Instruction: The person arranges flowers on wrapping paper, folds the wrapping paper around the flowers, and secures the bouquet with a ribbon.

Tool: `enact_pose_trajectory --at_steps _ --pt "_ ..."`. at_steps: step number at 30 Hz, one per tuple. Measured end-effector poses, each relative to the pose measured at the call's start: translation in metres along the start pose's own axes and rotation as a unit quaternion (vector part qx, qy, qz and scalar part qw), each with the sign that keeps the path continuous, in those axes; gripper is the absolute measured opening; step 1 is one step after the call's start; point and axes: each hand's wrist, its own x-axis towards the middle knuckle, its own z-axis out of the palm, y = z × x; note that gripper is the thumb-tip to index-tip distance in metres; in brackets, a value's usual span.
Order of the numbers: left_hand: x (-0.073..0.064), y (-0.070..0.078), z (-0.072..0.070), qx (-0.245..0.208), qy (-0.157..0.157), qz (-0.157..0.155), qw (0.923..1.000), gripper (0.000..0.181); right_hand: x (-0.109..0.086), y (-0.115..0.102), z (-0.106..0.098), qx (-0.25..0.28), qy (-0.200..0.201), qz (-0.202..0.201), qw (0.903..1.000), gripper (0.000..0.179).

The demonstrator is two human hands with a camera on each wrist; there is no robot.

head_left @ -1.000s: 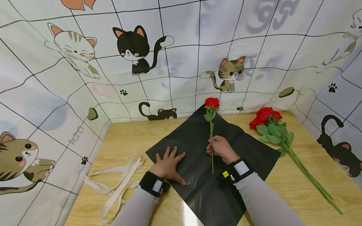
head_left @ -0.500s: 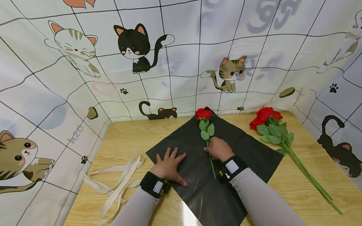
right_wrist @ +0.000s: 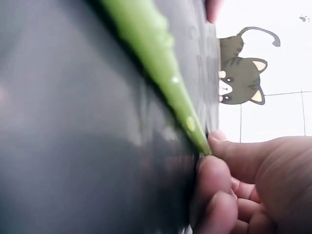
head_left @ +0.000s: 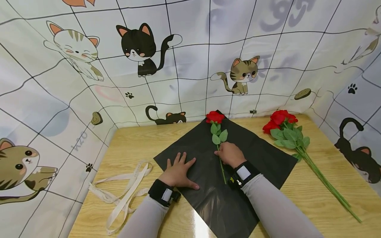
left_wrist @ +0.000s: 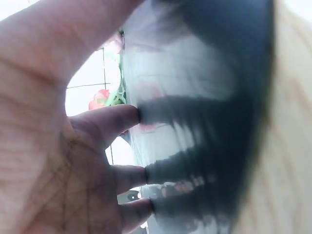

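A black wrapping sheet (head_left: 205, 198) lies as a diamond on the wooden table. On it is a single red rose (head_left: 215, 117), its bloom near the sheet's far corner and its stem angled toward me. My right hand (head_left: 231, 154) pinches the stem between thumb and fingers; the right wrist view shows the green stem (right_wrist: 165, 78) close up, running into the fingertips. With fingers spread, my left hand (head_left: 178, 172) presses on the sheet's left part. In the left wrist view, straight fingers (left_wrist: 109, 122) touch the shiny black surface.
A bunch of several red roses (head_left: 290, 134) lies at the right of the table (head_left: 137, 138), its long stems toward the front right. Loose loops of white ribbon (head_left: 128, 195) lie at the left. A cat-print cloth (head_left: 190, 66) stands behind and on both sides.
My right hand has brought the rose down and toward me onto the sheet, its bloom shifting slightly left. Since half a second ago little has moved. My left hand stays on the sheet.
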Motion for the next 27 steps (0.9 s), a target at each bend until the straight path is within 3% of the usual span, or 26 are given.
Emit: enact_pose_trajectory --at_steps 6,11,15,17,18,20,24,27 --pt "0.004 0.005 0.007 -0.013 -0.019 0.004 0.9997 0.113 -0.026 0.031 -0.015 0.061 0.094 -0.023 0.9934 0.035" --pt "0.003 0.003 0.009 -0.014 -0.016 0.007 0.9997 0.113 -0.048 0.075 -0.058 0.109 0.17 -0.008 0.9794 0.037" --pt "0.003 0.001 0.006 -0.014 -0.006 0.006 0.9999 0.112 -0.057 0.113 -0.102 0.07 0.284 0.013 0.9561 0.038" --pt "0.003 0.0 0.004 -0.017 -0.006 0.005 0.9998 0.112 -0.063 0.134 -0.121 0.033 0.319 0.038 0.9464 0.037" --pt "0.003 0.0 0.004 -0.017 -0.007 0.005 0.9998 0.112 -0.065 0.145 -0.129 0.015 0.323 0.049 0.9449 0.037" --pt "0.004 -0.001 0.004 -0.018 -0.008 0.004 0.9998 0.112 -0.072 0.164 -0.143 -0.018 0.301 0.071 0.9508 0.036" --pt "0.007 0.0 0.006 -0.014 -0.005 0.0 0.9999 0.113 -0.08 0.192 -0.159 -0.06 0.197 0.091 0.9744 0.034" --pt "0.008 0.001 0.006 -0.015 -0.002 -0.001 0.9999 0.113 -0.081 0.201 -0.163 -0.074 0.128 0.1 0.984 0.038"
